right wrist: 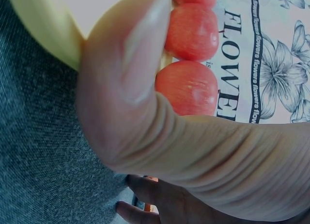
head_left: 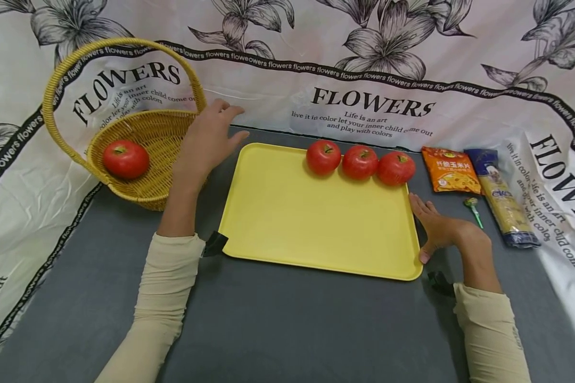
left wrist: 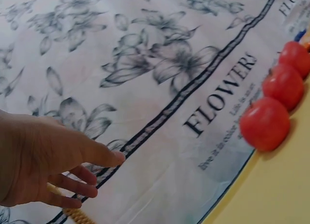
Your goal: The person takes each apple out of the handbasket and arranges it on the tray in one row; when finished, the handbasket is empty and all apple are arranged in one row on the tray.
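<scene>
My left hand [head_left: 206, 135] hovers at the right rim of a yellow woven basket [head_left: 160, 199], its fingers loosely extended and holding nothing. One red apple [head_left: 126, 159] lies inside the basket. In the left wrist view the same hand [left wrist: 53, 158] shows its thumb apart from the fingers, with part of the basket handle [left wrist: 80, 216] below. Beside the right edge of a yellow tray [head_left: 316, 223], my right hand [head_left: 443, 231] rests with fingers spread, thumb at the rim. Three apples stand in a row along the tray's far right side: left [head_left: 323, 157], middle [head_left: 360, 162] and right [head_left: 396, 168].
Right of the tray lie an orange snack packet [head_left: 452, 170], a lollipop [head_left: 473, 211] with a green stick and a long yellow-and-blue packet [head_left: 505, 205]. A grey cloth [head_left: 287, 324] covers the table. Flower-printed sheeting [head_left: 268, 90] rises behind.
</scene>
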Tool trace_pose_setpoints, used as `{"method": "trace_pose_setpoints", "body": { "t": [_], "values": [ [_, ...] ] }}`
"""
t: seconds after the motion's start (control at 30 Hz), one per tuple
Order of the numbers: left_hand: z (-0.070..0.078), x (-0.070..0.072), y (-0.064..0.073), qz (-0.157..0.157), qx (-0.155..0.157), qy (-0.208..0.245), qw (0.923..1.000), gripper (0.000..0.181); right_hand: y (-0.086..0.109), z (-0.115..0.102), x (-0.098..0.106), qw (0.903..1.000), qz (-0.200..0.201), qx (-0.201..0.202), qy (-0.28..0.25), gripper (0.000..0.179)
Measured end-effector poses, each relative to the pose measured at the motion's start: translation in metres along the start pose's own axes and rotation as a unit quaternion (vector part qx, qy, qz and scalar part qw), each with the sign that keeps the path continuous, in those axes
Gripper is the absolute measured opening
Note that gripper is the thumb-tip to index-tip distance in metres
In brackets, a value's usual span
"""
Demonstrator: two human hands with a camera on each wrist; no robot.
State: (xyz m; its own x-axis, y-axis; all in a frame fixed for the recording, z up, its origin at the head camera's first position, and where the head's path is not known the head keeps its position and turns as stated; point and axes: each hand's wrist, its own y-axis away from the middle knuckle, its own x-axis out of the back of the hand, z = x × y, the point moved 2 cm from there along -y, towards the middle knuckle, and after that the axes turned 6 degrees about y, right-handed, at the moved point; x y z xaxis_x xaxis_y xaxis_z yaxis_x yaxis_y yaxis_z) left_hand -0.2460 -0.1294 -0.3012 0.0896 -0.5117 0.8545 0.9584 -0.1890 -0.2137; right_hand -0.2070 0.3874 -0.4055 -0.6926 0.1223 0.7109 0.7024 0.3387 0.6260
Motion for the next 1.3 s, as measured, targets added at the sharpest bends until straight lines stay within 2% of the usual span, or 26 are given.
{"method": "trace_pose_setpoints", "body": {
  "t": [0.2,0.37,0.5,0.6,0.7,0.8,0.9,1.0,1.07,1.17,1.3],
  "values": [
    [-0.031,0.026,0.009,0.001,0.085,0.029,0.9959,0.057,-0.005,0.006,0.000,1.0000,-0.003,0.001,-0.001,0.163],
    [-0.064,0.042,0.018,0.001,0.140,0.040,0.9894,0.060,-0.004,0.010,-0.001,0.9999,0.003,0.008,-0.006,0.164],
    [-0.088,0.053,0.029,0.006,0.175,0.038,0.9839,0.063,0.000,0.000,0.001,1.0000,-0.001,0.005,0.001,0.163],
    [-0.103,0.059,0.037,-0.001,0.209,0.031,0.9773,0.068,0.004,-0.012,0.003,0.9999,-0.007,0.001,0.012,0.164],
    [-0.116,0.061,0.043,-0.016,0.252,0.024,0.9672,0.074,0.010,-0.021,0.006,0.9997,-0.011,-0.004,0.022,0.165],
    [-0.125,0.061,0.046,-0.028,0.287,0.012,0.9575,0.076,0.012,-0.025,0.007,0.9996,-0.013,-0.011,0.025,0.164],
    [-0.132,0.058,0.049,-0.055,0.312,-0.004,0.9484,0.073,0.013,-0.027,0.006,0.9997,-0.013,-0.007,0.019,0.164],
    [-0.135,0.054,0.051,-0.081,0.318,-0.017,0.9444,0.063,0.013,-0.028,0.006,0.9998,-0.013,-0.004,0.014,0.165],
    [-0.135,0.053,0.051,-0.090,0.310,-0.028,0.9459,0.059,0.013,-0.027,0.006,0.9998,-0.012,-0.004,0.013,0.165],
    [-0.136,0.052,0.048,-0.101,0.277,-0.027,0.9553,0.056,0.013,-0.027,0.007,0.9999,-0.013,-0.006,0.010,0.165],
    [-0.134,0.049,0.039,-0.131,0.208,0.000,0.9694,0.061,0.012,-0.026,0.007,0.9999,-0.011,-0.002,0.009,0.165]
  ]
}}
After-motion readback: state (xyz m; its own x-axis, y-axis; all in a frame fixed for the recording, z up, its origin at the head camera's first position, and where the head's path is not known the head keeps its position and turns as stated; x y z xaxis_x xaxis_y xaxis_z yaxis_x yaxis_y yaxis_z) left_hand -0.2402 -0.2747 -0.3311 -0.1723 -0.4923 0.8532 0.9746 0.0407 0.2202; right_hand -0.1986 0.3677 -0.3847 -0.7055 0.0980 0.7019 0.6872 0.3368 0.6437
